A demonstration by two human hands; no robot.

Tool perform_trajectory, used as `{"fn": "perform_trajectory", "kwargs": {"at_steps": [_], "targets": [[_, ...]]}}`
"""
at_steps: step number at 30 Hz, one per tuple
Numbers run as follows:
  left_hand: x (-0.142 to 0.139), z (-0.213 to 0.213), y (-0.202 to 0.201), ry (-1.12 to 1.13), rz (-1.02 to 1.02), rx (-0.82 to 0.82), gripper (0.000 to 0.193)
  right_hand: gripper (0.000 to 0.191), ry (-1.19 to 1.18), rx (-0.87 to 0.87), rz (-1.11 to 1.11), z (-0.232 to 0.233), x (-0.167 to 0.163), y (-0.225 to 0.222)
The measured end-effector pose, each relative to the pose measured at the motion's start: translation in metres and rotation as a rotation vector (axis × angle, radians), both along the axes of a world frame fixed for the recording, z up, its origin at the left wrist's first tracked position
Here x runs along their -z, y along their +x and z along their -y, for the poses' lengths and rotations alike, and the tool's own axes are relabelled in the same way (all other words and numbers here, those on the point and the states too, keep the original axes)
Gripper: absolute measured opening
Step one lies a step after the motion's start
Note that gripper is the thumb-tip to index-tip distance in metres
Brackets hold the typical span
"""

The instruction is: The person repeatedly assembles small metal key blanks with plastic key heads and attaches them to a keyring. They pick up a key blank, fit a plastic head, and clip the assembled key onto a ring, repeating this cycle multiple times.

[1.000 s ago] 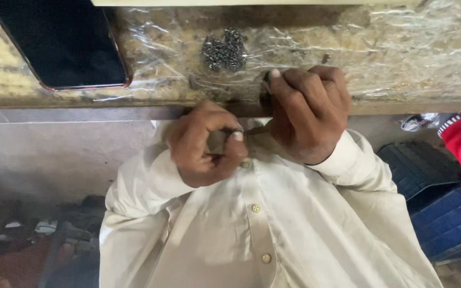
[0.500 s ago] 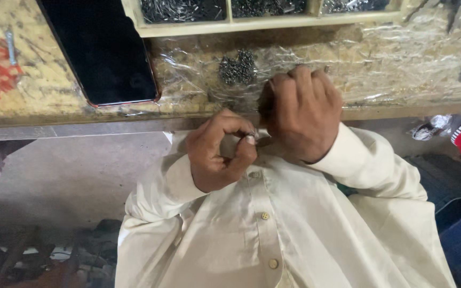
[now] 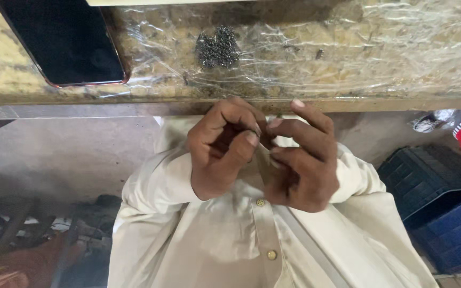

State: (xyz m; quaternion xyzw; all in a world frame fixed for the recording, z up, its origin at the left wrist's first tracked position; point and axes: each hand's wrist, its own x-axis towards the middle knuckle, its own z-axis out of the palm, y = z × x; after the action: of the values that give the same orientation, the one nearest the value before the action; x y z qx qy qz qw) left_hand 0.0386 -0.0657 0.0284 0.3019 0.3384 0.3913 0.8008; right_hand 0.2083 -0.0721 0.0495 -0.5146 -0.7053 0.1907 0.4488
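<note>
Head view: left hand (image 3: 225, 146) and right hand (image 3: 300, 160) meet at frame centre below the worktop (image 3: 348, 80), fingers curled around a small part too hidden to tell its axis.

Workshop: plastic-wrapped bench (image 3: 348, 64), screw pile (image 3: 217, 47)

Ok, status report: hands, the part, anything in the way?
Left hand and right hand pinched together below bench edge. Part hidden in fingers. Screw pile untouched. Nothing obstructing.
</note>
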Motion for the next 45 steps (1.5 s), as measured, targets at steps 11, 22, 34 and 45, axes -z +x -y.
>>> {"fn": "perform_trajectory", "kwargs": {"at_steps": [11,22,34,45], "targets": [[-0.005,-0.009,0.001,0.243,-0.161,0.094,0.001,0.013,0.182,0.137,0.066,0.025,0.029,-0.007],[-0.001,0.01,-0.002,0.069,-0.027,0.081,0.008,0.035,0.191,0.053,0.163,0.033,0.03,0.0],[0.006,-0.006,-0.006,0.311,-0.15,0.151,0.008,0.03,-0.098,-0.371,0.093,0.031,0.018,0.05],[0.007,-0.017,-0.007,0.288,-0.121,0.164,0.009,0.024,-0.414,-0.258,-0.126,-0.007,-0.006,0.027]]}}
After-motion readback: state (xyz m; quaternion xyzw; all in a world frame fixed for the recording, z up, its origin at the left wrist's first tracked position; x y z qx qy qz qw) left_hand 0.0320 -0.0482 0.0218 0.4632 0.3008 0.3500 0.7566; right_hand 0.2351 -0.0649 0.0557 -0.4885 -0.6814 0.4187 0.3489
